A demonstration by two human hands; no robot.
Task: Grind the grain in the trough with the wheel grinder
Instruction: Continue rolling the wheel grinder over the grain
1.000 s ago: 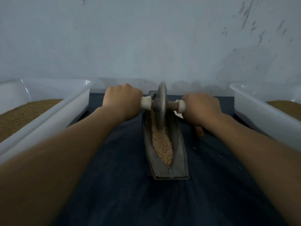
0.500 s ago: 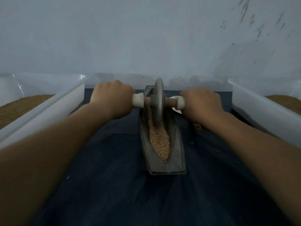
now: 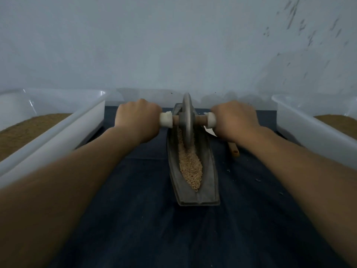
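left hand (image 3: pixel 138 120): fingers curled tight round the left end of the axle, back of the hand up, fingertips hidden underneath.
right hand (image 3: pixel 233 120): the same grip on the right end of the axle, knuckles pointing away from the person.
axle (image 3: pixel 200 119): wooden bar running level through the wheel's hub, with a white collar (image 3: pixel 166 119) just inside each fist.
wheel grinder (image 3: pixel 187 120): grey disc standing upright on its edge between the two hands, lower rim sunk in the grain, over the far half of the trough.
grain (image 3: pixel 190 167): pale tan kernels lying in the groove, from under the wheel to close by the near end.
trough (image 3: pixel 211 171): long grey boat-shaped vessel, lying lengthwise away from the person, between the forearms.
cloth (image 3: pixel 135 200): dark blue, under the trough, with a few pale specks to its right.
wooden stick (image 3: pixel 234 150): on the cloth just right of the trough, partly hidden by the right wrist.
left tub (image 3: pixel 58 132): white, on the left edge, holding brown meal (image 3: pixel 25 128).
right tub (image 3: pixel 309 130): white, on the right edge, also with brown contents.
wall (image 3: pixel 173 45): pale, marked with dark flecks at upper right.
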